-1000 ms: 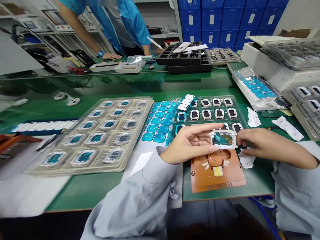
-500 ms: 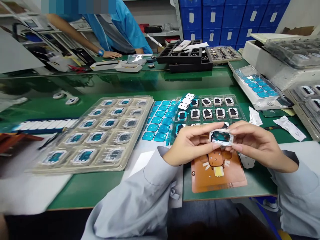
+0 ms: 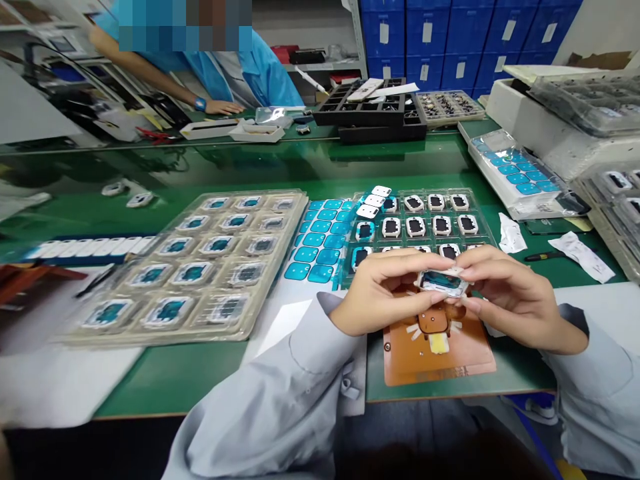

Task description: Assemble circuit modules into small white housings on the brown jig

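Between my two hands I hold a watch case (image 3: pixel 442 283), a white rounded frame with a dark, glossy teal inside, tilted toward me. The fingers and thumb of my left hand (image 3: pixel 383 290) pinch its left end. My right hand (image 3: pixel 515 293) grips the right end the same way. Below lies an orange mat (image 3: pixel 440 360) with a cartoon print. Just behind my hands, a clear tray (image 3: pixel 477 240) holds several white cases with dark centres. Blue adhesive film sheets (image 3: pixel 320 240) lie left of that tray, and a strip of white stickers (image 3: pixel 374 202) rests across its corner.
A large beige tray (image 3: pixel 235 333) of similar cases covers the left middle of the green table (image 3: pixel 170 380). Black trays (image 3: pixel 370 110) stand at the back. A boxed pack (image 3: pixel 520 177), crumpled white wrappers (image 3: pixel 583 257) and a black-handled tool (image 3: pixel 543 256) lie right. A person in blue (image 3: pixel 270 73) leans opposite.
The watch case has tipped so its open side shows more narrowly, with both hands still around it. The person opposite has leaned lower and to the right.
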Tool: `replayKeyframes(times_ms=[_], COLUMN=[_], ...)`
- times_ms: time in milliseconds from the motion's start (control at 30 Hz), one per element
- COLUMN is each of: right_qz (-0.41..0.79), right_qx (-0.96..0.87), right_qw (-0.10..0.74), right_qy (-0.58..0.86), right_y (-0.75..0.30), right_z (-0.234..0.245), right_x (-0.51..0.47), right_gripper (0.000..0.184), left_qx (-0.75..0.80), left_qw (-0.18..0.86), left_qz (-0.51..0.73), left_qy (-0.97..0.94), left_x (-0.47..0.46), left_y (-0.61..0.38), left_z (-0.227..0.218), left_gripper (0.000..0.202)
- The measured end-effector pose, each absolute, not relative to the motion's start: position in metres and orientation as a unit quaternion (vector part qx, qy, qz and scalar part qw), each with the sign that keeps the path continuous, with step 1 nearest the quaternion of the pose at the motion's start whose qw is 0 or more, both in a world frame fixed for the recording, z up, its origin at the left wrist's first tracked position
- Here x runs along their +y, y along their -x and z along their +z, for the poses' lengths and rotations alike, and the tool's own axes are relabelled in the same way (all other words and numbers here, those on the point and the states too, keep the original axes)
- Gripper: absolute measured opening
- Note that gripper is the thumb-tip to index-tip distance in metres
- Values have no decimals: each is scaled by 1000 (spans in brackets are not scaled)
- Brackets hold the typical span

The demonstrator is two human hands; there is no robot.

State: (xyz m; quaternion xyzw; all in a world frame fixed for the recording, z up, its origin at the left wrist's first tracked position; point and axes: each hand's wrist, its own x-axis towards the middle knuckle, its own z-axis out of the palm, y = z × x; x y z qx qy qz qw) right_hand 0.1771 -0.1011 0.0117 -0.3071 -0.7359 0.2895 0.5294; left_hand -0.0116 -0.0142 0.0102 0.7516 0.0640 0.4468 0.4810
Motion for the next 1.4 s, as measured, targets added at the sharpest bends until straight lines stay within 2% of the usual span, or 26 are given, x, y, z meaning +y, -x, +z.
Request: replayKeyframes(times_ms=[100,333,567,700,833,1067,1400], right_qz=[256,256,344,319,311,297,342], right_qx=[-749,-745,-694,-709,-714,-726,-709], right_qw=[525,524,545,545,547,543,546], right_qy=[314,323,321,315,308,298,287], right_y=[-177,-173,-172,-172,-171,-170,-168], right_z=[13,14,10,10,12,15,12], right_x=[-102,-104,-105,-104,-103,-102,-103], right_gripper=[51,43,34,35,31,32,31], left_qx=[60,59,39,-15,-37,-48,-44], left_qw=[431,411,350,284,262,251,195], left_qz=[455,448,460,487,482,470,452], left_qy=[-777,-792,-815,-826,-836,-845,-869], left_x=[-14,-15,-16,-16,-16,-18,-20], left_y=[12,12,12,11,12,12,15], left_z=[11,12,11,10,10,10,13], left_gripper=[26,22,39,47,51,47,46])
